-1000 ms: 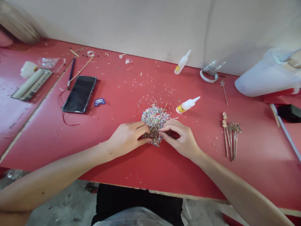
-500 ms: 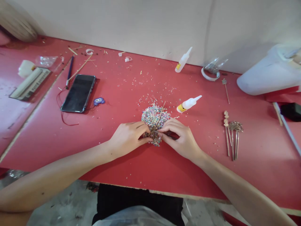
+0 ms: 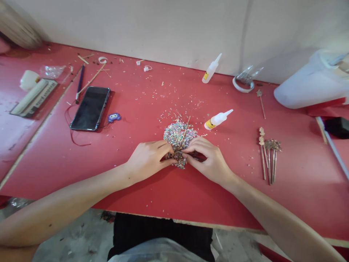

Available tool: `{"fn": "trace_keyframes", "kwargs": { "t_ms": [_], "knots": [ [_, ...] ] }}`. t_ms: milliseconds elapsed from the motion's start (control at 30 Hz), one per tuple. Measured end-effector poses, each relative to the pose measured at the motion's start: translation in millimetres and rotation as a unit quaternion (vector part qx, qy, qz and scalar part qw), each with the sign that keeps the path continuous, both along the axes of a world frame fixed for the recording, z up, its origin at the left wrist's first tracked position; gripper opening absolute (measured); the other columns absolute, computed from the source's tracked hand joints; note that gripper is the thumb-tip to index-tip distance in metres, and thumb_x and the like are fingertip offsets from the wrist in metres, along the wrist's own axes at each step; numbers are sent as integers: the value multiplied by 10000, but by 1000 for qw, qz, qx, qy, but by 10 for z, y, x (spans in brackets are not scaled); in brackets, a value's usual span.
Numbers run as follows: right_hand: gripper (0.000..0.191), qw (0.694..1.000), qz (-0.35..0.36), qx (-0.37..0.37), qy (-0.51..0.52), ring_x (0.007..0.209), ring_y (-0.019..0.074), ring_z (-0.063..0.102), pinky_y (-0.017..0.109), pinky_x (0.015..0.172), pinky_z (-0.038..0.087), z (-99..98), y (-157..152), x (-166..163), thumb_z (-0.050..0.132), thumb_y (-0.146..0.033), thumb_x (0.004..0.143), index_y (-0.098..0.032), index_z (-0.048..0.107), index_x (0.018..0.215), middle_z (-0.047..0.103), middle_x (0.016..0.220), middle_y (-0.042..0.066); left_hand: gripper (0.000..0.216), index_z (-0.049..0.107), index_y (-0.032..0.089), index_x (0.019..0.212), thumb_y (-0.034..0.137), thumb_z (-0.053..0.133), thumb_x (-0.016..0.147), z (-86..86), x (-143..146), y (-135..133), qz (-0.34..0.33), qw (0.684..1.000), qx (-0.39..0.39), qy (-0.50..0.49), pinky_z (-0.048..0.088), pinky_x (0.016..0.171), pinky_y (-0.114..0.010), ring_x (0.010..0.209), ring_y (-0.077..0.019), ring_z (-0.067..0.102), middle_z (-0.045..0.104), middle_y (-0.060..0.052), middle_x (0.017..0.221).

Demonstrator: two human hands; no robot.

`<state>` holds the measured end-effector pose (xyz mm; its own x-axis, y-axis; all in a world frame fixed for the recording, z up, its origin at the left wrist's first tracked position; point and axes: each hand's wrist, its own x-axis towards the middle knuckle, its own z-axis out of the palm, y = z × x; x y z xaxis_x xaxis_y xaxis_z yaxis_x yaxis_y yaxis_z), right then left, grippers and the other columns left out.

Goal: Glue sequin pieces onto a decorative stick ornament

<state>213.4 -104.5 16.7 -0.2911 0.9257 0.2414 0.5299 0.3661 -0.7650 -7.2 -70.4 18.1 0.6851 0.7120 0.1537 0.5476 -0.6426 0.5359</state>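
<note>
A heap of small multicoloured sequins (image 3: 176,135) lies in the middle of the red table (image 3: 152,189). Both hands meet at its near edge. My left hand (image 3: 148,158) is curled, fingertips pinched at the heap. My right hand (image 3: 208,158) is also pinched, facing it. Between the fingertips of both sits the lower end of a thin wooden stick (image 3: 185,131), which slants up and away over the heap. Sequins cling around the stick where the fingers press.
A glue bottle (image 3: 217,119) lies just right of the heap; a second one (image 3: 211,68) is by the wall. Several decorated sticks (image 3: 268,154) lie at the right. A phone (image 3: 91,108) and pen (image 3: 79,82) are at the left. A white bag (image 3: 311,85) sits far right.
The hands stay pinched on the stick at the heap; the fingers shift only slightly. The view drifts a little, nothing else moves.
</note>
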Motion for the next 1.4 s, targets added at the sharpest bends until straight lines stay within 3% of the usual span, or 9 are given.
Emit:
{"fn": "trace_keyframes", "kwargs": {
  "t_ms": [633, 900, 1400],
  "knots": [
    [108, 999, -15, 39, 6, 818, 178, 653, 317, 702, 561, -28, -43, 25, 602, -180, 883, -238, 668, 946, 674, 891, 60, 258, 634, 176, 842, 429, 641, 889, -24, -8, -3, 16, 1000, -22, -10, 325, 542, -202, 583, -80, 534, 627, 27, 728],
    [123, 995, 11, 92, -30, 808, 172, 644, 326, 722, 544, -43, -35, 32, 609, -135, 866, -230, 646, 936, 670, 875, 56, 239, 621, 170, 827, 399, 660, 881, -20, -12, 6, 4, 1000, -10, -28, 326, 538, -194, 569, -70, 515, 608, 39, 711],
    [96, 991, 32, 118, -50, 757, 163, 611, 306, 692, 529, -40, -33, 18, 596, -117, 871, -200, 625, 911, 650, 815, 52, 274, 622, 168, 818, 430, 622, 901, -22, -17, 16, -1, 999, -9, -35, 330, 538, -186, 562, -67, 504, 603, 38, 702]
  ]
}}
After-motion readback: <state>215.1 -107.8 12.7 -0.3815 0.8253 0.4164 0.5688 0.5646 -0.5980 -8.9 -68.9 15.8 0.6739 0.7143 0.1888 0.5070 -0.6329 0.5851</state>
